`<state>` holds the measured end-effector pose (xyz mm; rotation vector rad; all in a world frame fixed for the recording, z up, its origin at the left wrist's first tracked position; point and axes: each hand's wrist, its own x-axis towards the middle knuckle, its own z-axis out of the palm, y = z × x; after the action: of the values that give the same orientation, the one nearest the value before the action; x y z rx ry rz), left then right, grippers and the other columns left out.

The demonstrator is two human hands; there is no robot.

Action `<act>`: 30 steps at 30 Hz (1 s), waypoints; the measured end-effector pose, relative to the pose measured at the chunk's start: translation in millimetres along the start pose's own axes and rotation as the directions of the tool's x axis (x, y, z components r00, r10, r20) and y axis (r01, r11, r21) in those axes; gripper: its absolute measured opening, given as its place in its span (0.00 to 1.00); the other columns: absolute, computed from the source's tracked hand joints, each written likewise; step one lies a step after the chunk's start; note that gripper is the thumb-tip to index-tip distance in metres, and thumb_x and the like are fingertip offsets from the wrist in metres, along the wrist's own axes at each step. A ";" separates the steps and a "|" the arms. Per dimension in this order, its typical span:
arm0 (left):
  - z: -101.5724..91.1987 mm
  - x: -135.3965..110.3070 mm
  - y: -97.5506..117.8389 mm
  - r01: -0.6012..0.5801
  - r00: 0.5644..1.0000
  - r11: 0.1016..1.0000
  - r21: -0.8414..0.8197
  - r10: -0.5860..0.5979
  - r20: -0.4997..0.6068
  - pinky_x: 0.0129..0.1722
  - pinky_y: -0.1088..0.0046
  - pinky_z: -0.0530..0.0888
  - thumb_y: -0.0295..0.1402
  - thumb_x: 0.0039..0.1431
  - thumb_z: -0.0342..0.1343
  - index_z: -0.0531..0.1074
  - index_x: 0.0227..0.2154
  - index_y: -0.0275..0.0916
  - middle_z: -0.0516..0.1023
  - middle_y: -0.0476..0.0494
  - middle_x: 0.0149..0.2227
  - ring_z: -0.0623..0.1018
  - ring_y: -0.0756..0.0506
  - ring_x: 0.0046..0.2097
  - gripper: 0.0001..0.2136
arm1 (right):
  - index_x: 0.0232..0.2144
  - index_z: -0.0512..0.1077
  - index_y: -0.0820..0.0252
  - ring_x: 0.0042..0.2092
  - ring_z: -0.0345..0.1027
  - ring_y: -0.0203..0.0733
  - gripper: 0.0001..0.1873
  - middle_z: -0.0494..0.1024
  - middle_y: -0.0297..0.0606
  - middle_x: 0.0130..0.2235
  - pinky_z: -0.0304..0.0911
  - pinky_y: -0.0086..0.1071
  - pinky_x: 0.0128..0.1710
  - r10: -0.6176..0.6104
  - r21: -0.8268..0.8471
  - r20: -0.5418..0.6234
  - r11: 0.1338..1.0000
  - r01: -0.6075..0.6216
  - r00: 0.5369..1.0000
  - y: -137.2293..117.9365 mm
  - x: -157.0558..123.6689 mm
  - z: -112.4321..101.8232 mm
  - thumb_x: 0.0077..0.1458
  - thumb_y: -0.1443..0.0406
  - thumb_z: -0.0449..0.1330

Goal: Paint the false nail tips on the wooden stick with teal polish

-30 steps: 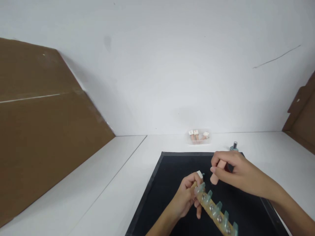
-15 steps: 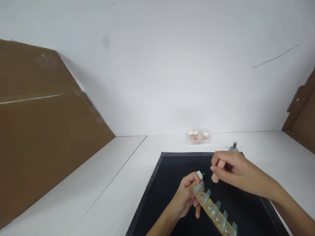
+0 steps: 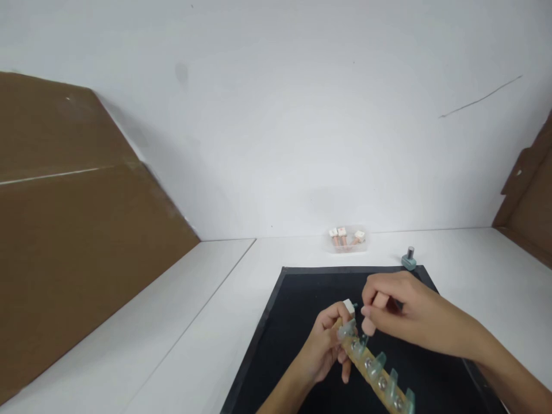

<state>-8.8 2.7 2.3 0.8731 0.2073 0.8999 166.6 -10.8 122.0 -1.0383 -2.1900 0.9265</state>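
Left hand [image 3: 326,340]: where the bar's upper end lies, fingers pinch the yellowish bar with translucent green tabs and shiny metal balls [image 3: 374,378]; a white block with a green tip [image 3: 349,307] shows beside the index finger.
Bar: slants down to the bottom edge, right of centre.
Right hand [image 3: 401,305]: lower right, narrowly gripping a pink cylindrical stick [image 3: 368,327], its end near the tabs; contact cannot be told.
Black mat [image 3: 302,293]: below both hands.
Clear plastic box [image 3: 351,249]: right of centre, holding white-headed pink-stemmed pieces [image 3: 342,232].
Grey-green block with metal pin [image 3: 408,263]: at the mat's far right corner.
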 end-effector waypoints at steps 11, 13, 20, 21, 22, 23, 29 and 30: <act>-4.5 3.4 0.0 0.003 1.000 1.000 0.012 -0.003 -0.012 0.12 0.85 0.68 0.34 0.51 0.58 0.63 0.26 0.36 0.65 0.55 0.18 0.60 0.60 0.15 0.09 | 0.24 0.67 0.58 0.25 0.63 0.33 0.07 0.76 0.31 0.24 0.56 0.25 0.22 -0.047 0.048 0.042 0.998 0.045 0.998 -4.0 1.7 -0.1 0.53 0.70 0.55; -2.6 3.8 1.0 0.007 1.000 1.000 0.015 -0.007 -0.017 0.12 0.85 0.68 0.34 0.51 0.58 0.63 0.26 0.36 0.66 0.55 0.18 0.61 0.59 0.15 0.09 | 0.24 0.67 0.59 0.24 0.62 0.32 0.07 0.76 0.31 0.24 0.54 0.24 0.21 -0.045 0.064 0.057 0.997 0.041 0.997 -5.7 2.1 0.1 0.53 0.71 0.54; 0.3 -4.6 2.8 -0.008 1.000 1.000 -0.012 0.009 0.021 0.11 0.85 0.67 0.33 0.51 0.58 0.62 0.25 0.36 0.64 0.56 0.18 0.58 0.61 0.14 0.10 | 0.24 0.65 0.58 0.23 0.60 0.33 0.09 0.77 0.32 0.25 0.52 0.25 0.20 0.035 -0.021 -0.062 0.999 -0.036 0.997 -1.0 -0.1 -2.1 0.56 0.67 0.53; -0.8 -5.0 2.3 -0.012 1.000 1.000 -0.018 0.013 0.021 0.11 0.85 0.67 0.33 0.51 0.58 0.62 0.25 0.36 0.64 0.56 0.19 0.57 0.61 0.14 0.10 | 0.24 0.65 0.58 0.23 0.60 0.33 0.09 0.77 0.32 0.25 0.52 0.26 0.21 0.039 -0.020 -0.061 0.999 -0.041 0.997 -0.3 -0.4 -2.5 0.57 0.67 0.53; -2.1 -4.9 1.8 -0.017 1.000 1.000 -0.021 0.017 0.023 0.11 0.85 0.67 0.33 0.51 0.58 0.62 0.25 0.36 0.65 0.56 0.19 0.57 0.61 0.14 0.10 | 0.24 0.65 0.58 0.24 0.61 0.34 0.09 0.78 0.32 0.25 0.53 0.26 0.21 0.038 -0.013 -0.054 0.999 -0.039 0.998 0.1 -0.5 -2.7 0.57 0.67 0.52; -3.4 -4.4 1.4 -0.021 0.999 1.000 -0.023 0.022 0.025 0.11 0.85 0.67 0.33 0.51 0.58 0.62 0.25 0.36 0.65 0.56 0.19 0.58 0.61 0.14 0.10 | 0.24 0.65 0.58 0.25 0.62 0.35 0.09 0.78 0.32 0.26 0.54 0.26 0.22 0.033 -0.003 -0.045 0.999 -0.034 0.998 0.0 -0.5 -2.8 0.57 0.67 0.53; -2.1 1.6 3.0 -0.025 0.999 1.000 -0.013 0.026 0.021 0.11 0.86 0.67 0.33 0.52 0.57 0.60 0.25 0.37 0.65 0.56 0.18 0.58 0.60 0.14 0.10 | 0.23 0.66 0.58 0.25 0.61 0.34 0.08 0.78 0.33 0.26 0.54 0.26 0.22 -0.014 0.052 0.047 0.999 0.012 0.999 -5.4 1.6 -2.2 0.54 0.69 0.54; -0.9 1.7 3.8 -0.025 0.999 1.000 -0.015 0.026 0.024 0.11 0.86 0.66 0.33 0.52 0.57 0.60 0.25 0.37 0.65 0.56 0.17 0.58 0.60 0.14 0.10 | 0.24 0.66 0.59 0.24 0.61 0.33 0.08 0.78 0.33 0.26 0.54 0.26 0.21 -0.010 0.059 0.054 0.998 0.006 0.999 -5.6 1.9 -2.0 0.54 0.69 0.54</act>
<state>-10.4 5.7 4.9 0.8745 0.1688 0.9132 164.5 -11.2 127.8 -0.9873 -2.1955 1.0197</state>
